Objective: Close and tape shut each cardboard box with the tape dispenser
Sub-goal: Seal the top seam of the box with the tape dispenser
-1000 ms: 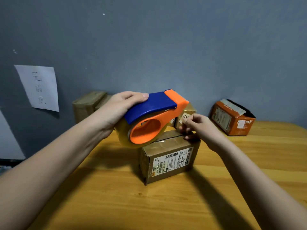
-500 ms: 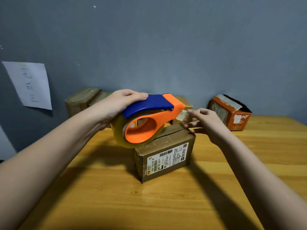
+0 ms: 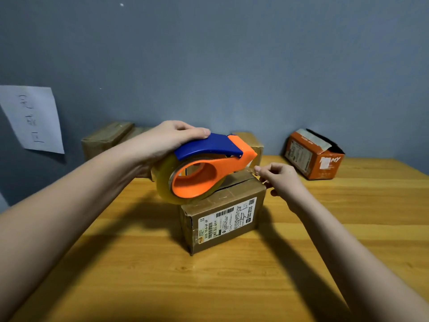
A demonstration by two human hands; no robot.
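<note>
Wooden plank table (image 3: 232, 287): honey-coloured, carries everything listed.

Small brown cardboard box with a white printed shipping label (image 3: 222, 214): nearest item, mid-table, flaps down, centre seam visible and apparently not yet taped. Judged light and fairly stiff, liable to slide or dent at the seam; best steadied by pressing its top edge or far side.

Orange-and-blue plastic tape dispenser loaded with a clear tape roll (image 3: 204, 168): poised on or just above the box top, nose pointing right. Rigid, easy to hold by the blue cover; its free tape end is thin, sticky, prone to folding on itself.

Left hand (image 3: 169, 140): wrapped over the dispenser's rear, thumb along the blue cover.

Right hand (image 3: 281, 180): fingers (image 3: 258, 169) pinched together at the dispenser's nose, apparently on the tape end.

Open orange printed carton (image 3: 313, 156): far right.

Plain brown boxes (image 3: 104, 138): against the wall.
</note>
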